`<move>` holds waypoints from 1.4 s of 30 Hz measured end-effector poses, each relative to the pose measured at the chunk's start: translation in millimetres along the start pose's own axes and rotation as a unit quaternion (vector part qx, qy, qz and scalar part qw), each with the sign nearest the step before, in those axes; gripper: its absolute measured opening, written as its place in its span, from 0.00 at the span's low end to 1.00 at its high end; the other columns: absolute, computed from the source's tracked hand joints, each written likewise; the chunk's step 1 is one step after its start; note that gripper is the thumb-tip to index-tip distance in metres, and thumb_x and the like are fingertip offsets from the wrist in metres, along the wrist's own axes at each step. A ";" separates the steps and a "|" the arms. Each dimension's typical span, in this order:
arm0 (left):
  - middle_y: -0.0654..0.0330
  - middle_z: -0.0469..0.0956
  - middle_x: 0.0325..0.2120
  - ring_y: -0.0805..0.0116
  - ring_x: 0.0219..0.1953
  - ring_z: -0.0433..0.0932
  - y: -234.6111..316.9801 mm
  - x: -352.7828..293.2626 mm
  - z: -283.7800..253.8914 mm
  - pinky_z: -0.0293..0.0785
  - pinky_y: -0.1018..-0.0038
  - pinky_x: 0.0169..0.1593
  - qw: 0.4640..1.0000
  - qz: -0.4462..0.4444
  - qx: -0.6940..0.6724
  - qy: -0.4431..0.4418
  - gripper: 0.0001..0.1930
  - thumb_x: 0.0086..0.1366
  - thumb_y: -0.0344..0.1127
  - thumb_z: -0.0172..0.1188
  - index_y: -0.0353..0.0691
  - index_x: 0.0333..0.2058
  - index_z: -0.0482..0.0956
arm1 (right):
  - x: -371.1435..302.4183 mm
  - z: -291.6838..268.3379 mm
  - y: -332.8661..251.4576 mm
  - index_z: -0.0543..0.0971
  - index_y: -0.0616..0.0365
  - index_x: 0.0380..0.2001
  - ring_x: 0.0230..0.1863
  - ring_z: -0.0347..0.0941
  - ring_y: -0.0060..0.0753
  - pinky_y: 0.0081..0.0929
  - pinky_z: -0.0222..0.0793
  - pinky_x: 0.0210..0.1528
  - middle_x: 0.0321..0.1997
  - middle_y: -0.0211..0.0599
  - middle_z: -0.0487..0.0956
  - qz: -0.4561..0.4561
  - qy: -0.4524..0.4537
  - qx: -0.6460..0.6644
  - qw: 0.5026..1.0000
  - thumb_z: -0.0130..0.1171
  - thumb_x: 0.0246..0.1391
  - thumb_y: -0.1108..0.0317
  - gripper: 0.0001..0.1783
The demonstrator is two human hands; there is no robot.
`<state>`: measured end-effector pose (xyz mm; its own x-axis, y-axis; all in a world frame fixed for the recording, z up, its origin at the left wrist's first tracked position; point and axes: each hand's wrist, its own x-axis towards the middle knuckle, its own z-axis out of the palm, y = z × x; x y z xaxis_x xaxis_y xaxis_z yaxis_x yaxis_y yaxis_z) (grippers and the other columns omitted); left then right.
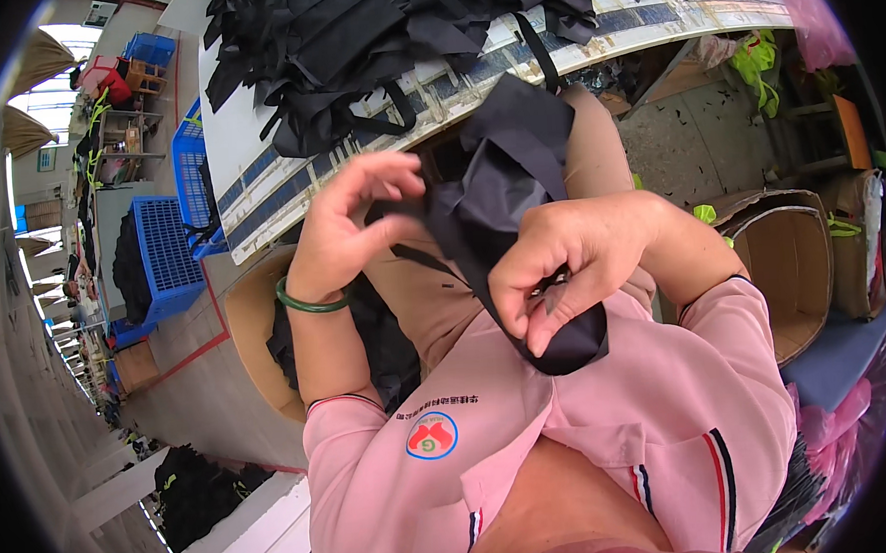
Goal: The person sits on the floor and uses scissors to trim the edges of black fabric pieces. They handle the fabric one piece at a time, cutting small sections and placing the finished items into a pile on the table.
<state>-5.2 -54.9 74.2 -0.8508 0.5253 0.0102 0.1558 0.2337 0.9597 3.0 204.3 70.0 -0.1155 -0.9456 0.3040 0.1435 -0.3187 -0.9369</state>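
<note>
A black fabric piece (pixel 503 183) with a narrow strap (pixel 430 259) lies across my lap, its upper end near the table edge. My right hand (pixel 582 254) is closed in a pinch on the fabric's lower part, close to my shirt. Some of what lies between those fingers is hidden. On the other side, my left hand (pixel 355 221), with a green bangle (pixel 311 299) at the wrist, is raised beside the fabric. Its fingers are curved and apart, slightly blurred at the tips, and seem to hold nothing.
A heap of black fabric pieces (pixel 351 46) covers much of the white table (pixel 238 137) ahead. A cardboard box (pixel 256 336) with black pieces stands by my left side, another cardboard box (pixel 783 269) at my right. Blue plastic crates (pixel 168 256) stand farther left.
</note>
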 end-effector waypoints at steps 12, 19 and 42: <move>0.54 0.73 0.48 0.65 0.51 0.72 0.0 2.7 59.2 0.65 0.68 0.57 0.969 0.083 -0.170 0.162 0.36 0.54 0.47 0.68 0.31 0.56 0.65 | 53.7 -8.3 -3.2 0.73 0.58 0.31 0.10 0.55 0.10 0.15 0.48 0.11 0.13 0.20 0.66 -0.180 0.441 0.158 0.865 0.61 0.56 0.67 0.08; 0.54 0.70 0.53 0.63 0.54 0.71 -19.8 0.2 59.9 0.64 0.67 0.59 0.892 0.058 -0.368 0.256 0.21 0.65 0.29 0.48 0.29 0.56 0.65 | 56.2 -23.6 8.3 0.76 0.60 0.35 0.11 0.58 0.10 0.13 0.52 0.12 0.23 0.25 0.76 -0.181 0.485 0.096 0.851 0.57 0.59 0.65 0.09; 0.69 0.76 0.26 0.83 0.28 0.72 -81.0 12.7 9.9 0.68 0.87 0.36 0.901 0.011 -0.207 0.381 0.04 0.63 0.26 0.59 0.36 0.37 0.77 | -5.9 -31.7 50.0 0.73 0.53 0.24 0.12 0.51 0.07 0.13 0.43 0.13 0.15 0.14 0.63 0.023 0.547 0.107 0.830 0.70 0.48 0.66 0.13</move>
<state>-23.6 -59.0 -6.2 -0.9720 -0.2249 0.0685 0.1103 -0.1787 0.9777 -20.3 196.0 15.9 -0.9114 -0.3704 -0.1794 0.3306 -0.3995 -0.8550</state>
